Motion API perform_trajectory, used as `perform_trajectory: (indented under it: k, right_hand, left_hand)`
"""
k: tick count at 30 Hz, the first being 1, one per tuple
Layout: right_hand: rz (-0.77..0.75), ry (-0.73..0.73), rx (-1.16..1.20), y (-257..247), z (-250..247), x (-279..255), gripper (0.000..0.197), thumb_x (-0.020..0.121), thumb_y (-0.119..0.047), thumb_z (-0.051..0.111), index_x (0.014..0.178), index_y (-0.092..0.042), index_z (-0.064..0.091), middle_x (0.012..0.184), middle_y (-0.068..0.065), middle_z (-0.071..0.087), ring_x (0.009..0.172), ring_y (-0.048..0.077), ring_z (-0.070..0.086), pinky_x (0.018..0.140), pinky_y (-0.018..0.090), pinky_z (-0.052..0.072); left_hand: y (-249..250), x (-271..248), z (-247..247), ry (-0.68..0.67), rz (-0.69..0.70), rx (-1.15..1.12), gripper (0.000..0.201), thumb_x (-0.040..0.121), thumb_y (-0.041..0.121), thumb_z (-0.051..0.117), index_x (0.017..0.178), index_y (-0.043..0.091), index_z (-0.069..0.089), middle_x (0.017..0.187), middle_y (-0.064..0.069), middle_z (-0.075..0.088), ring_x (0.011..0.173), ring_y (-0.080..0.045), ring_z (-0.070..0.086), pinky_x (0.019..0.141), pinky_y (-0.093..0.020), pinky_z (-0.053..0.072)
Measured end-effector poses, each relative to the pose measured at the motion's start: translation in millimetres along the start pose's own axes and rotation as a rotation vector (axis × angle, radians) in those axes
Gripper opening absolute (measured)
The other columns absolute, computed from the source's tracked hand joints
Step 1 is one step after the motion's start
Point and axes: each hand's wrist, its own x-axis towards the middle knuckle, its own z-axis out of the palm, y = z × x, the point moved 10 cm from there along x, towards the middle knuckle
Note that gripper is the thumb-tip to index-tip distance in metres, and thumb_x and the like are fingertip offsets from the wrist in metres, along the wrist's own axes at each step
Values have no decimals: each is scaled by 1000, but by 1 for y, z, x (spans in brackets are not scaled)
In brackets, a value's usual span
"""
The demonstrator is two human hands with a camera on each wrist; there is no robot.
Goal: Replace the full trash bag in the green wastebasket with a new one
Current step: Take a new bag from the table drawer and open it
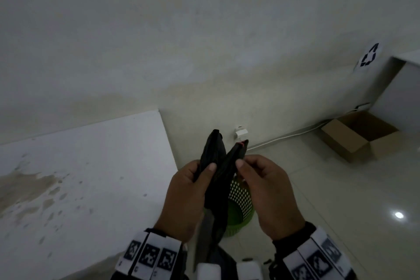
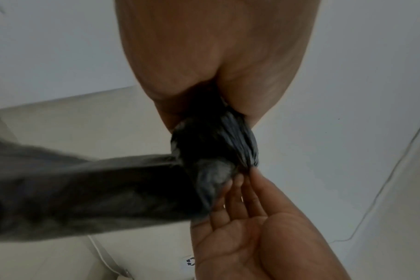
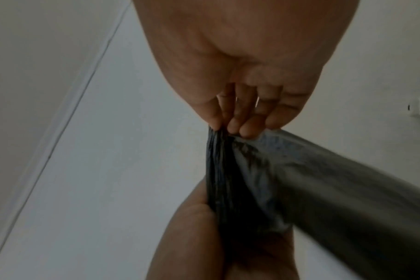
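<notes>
A folded black trash bag (image 1: 218, 166) is held up in front of me by both hands, its two top ends sticking up and its tail hanging down. My left hand (image 1: 191, 191) grips the left fold, thumb on top. My right hand (image 1: 263, 186) pinches the right fold between thumb and fingertips (image 3: 242, 127). In the left wrist view the bag (image 2: 213, 144) bunches out of my left hand (image 2: 216, 62) and the other hand's fingers (image 2: 237, 189) touch it. The green perforated wastebasket (image 1: 241, 207) stands on the floor below, mostly hidden behind the bag and hands.
A white table top (image 1: 86, 177) with stains fills the left. An open cardboard box (image 1: 359, 136) lies on the tiled floor at the right, by a white cabinet (image 1: 400, 93). A white cable (image 1: 286, 136) runs along the wall base.
</notes>
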Motion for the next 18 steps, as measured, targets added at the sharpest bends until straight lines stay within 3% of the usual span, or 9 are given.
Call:
perform_trajectory:
  k: [3,5,7,10,11,13,16,18]
  right_hand:
    - [-17,91,47,-6,-15,33,15,94,-15,61,86,-13,73,77,5,74,72,20,69,68,37,55]
    - [3,153,114,-6,-28,50,17,95,-13,58,85,-8,71,80,11,74,76,28,69,72,44,58]
    - [27,182,177,-4,-37,65,15,94,-12,58,84,-5,68,85,17,73,81,34,69,73,44,58]
    - [2,230,97,-1,-48,80,24,78,-29,65,84,-6,63,87,22,67,79,30,64,73,49,55]
    - [-37,258,7,-4,-54,84,26,75,-32,67,89,-11,61,93,18,65,83,25,63,74,45,54]
    - [-180,335,-202,-24,-66,88,39,76,-34,70,109,-21,53,119,7,56,108,18,56,92,35,49]
    - [-596,244,-539,-71,-57,96,65,77,-40,69,130,-11,46,139,13,43,137,30,37,112,50,34]
    - [-690,67,-740,-78,-41,111,67,79,-50,64,132,-11,51,142,11,46,144,30,29,116,51,26]
  left_hand:
    - [5,36,-9,59,10,-11,22,98,28,60,98,10,73,94,-12,77,94,-33,72,86,-52,59]
    - [1,56,-15,107,-39,-95,23,101,27,57,102,10,72,98,-12,77,92,-28,73,77,-42,60]
    - [-4,71,-15,127,-91,-191,24,103,26,53,104,11,71,100,-10,77,89,-22,73,69,-32,58]
    - [0,87,-4,109,-99,-292,26,105,22,48,110,8,70,103,-11,77,92,-22,74,69,-28,59]
    - [4,91,1,94,-84,-291,27,105,22,47,113,8,69,105,-10,77,95,-22,74,74,-32,60]
    - [12,100,12,55,-42,-242,28,105,23,47,116,6,66,108,-11,76,99,-24,73,85,-39,59]
    - [24,115,29,8,35,-129,26,104,22,48,113,3,65,106,-15,75,99,-28,73,91,-47,58]
    - [31,124,40,3,95,-39,22,103,22,51,109,7,67,103,-13,75,99,-30,72,93,-52,56]
